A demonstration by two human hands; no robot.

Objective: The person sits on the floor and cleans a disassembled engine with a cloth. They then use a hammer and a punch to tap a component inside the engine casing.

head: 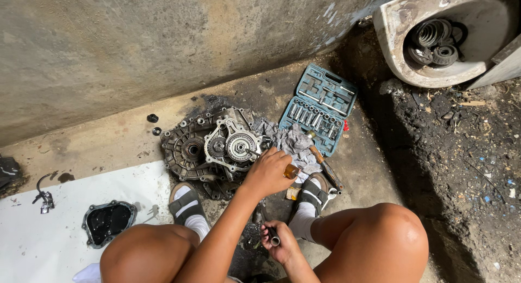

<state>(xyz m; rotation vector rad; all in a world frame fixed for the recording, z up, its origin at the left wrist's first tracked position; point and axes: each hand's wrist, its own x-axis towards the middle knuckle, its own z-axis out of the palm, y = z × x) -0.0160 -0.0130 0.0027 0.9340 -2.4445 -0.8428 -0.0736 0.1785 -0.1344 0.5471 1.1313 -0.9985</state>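
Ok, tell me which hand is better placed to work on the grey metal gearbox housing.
Left. The left hand holds an amber-handled screwdriver with its tip at the housing; the right hand is nearer the body, holding a small metal socket.

One gearbox casing [209, 150], one open socket set [320, 109], one grey rag [296, 142], one black cover [108, 222], one cracked basin [396, 49], two small black rings [152, 118] and two sandals [184, 201].

Rough repair yard: socket set [320, 108], gearbox casing [211, 147].
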